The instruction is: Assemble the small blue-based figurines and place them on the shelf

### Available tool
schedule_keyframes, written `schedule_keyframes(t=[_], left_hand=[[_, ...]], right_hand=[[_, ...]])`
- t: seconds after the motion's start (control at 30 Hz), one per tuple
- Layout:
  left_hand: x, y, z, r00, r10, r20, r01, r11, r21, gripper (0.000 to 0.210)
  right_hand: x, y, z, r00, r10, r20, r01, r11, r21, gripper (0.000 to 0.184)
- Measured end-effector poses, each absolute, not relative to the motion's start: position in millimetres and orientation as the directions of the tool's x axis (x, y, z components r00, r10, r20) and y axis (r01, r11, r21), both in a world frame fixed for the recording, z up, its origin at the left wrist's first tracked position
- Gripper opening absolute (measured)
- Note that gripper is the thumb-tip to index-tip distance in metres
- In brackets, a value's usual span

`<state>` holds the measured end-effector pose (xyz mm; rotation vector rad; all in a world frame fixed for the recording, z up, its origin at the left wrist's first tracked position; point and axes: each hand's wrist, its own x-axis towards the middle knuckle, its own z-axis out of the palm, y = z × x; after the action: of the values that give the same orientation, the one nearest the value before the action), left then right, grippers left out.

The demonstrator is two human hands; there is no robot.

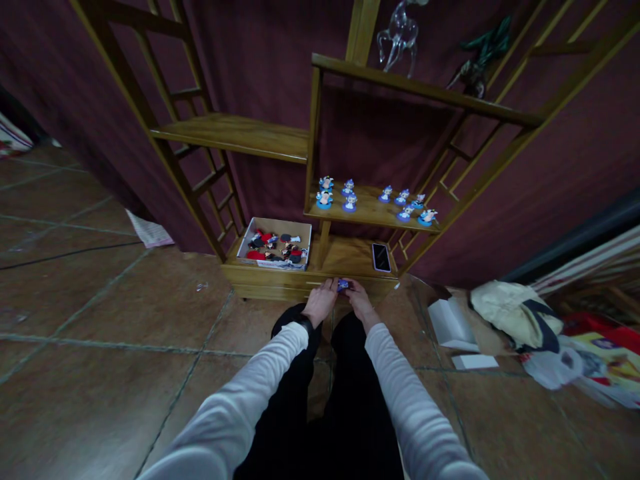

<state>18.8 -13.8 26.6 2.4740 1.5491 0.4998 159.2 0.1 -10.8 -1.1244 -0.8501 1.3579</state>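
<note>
Between my two hands, in front of the cabinet's lower edge, is a small purple and white figurine (343,285). My left hand (324,297) has its fingers closed on the figurine's left side. From the right, my right hand (359,297) grips it too. Just beyond the hands, an open cardboard box (275,263) on the lower shelf (345,257) holds several red and black figurines (260,255). Above it on the middle shelf (370,208) stand several blue, purple and white figurines (350,202), in a left and a right group.
A phone (381,257) lies at the lower shelf's right end. A clear horse ornament (400,37) and a dark green ornament (483,57) stand up high. White boxes (453,325), a cream cloth bag (515,313) and plastic bags (555,363) lie on the floor at right.
</note>
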Motion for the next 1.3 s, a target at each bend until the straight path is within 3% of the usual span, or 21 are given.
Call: schedule_keyframes(t=[0.1, 0.2, 0.3, 0.4, 0.57, 1.3], left_hand=[[16.8, -4.6, 16.8, 0.319, 0.927, 0.199, 0.737, -0.375, 0.562, 0.037], [15.7, 9.4, 3.6, 0.260, 0.957, 0.130, 0.446, -0.238, 0.863, 0.023], [16.7, 19.6, -6.9, 0.256, 0.964, 0.071, 0.127, -0.106, 0.986, 0.020], [18.0, 21.5, -11.3, 0.250, 0.968, 0.017, -0.056, -0.003, 0.998, 0.023], [16.9, 17.3, -8.1, 0.272, 0.961, -0.041, -0.169, 0.090, 0.982, 0.028], [14.3, 19.9, 5.5, 0.288, 0.955, -0.072, -0.093, 0.103, 0.990, 0.052]], right_hand=[[160.1, -2.5, -6.8, 0.040, 0.985, -0.165, -0.321, -0.143, -0.936, 0.034], [160.6, -4.8, -1.6, 0.012, 0.981, -0.194, -0.335, -0.179, -0.925, 0.036], [160.4, -5.9, 2.4, 0.021, 0.978, -0.208, -0.357, -0.187, -0.915, 0.039], [160.2, -6.5, 4.8, 0.002, 0.982, -0.188, -0.373, -0.174, -0.911, 0.042], [160.2, -8.8, 6.8, -0.028, 0.986, -0.162, -0.378, -0.160, -0.912, 0.043], [163.1, -6.6, 7.1, -0.020, 0.990, -0.137, -0.447, -0.132, -0.885, 0.049]])
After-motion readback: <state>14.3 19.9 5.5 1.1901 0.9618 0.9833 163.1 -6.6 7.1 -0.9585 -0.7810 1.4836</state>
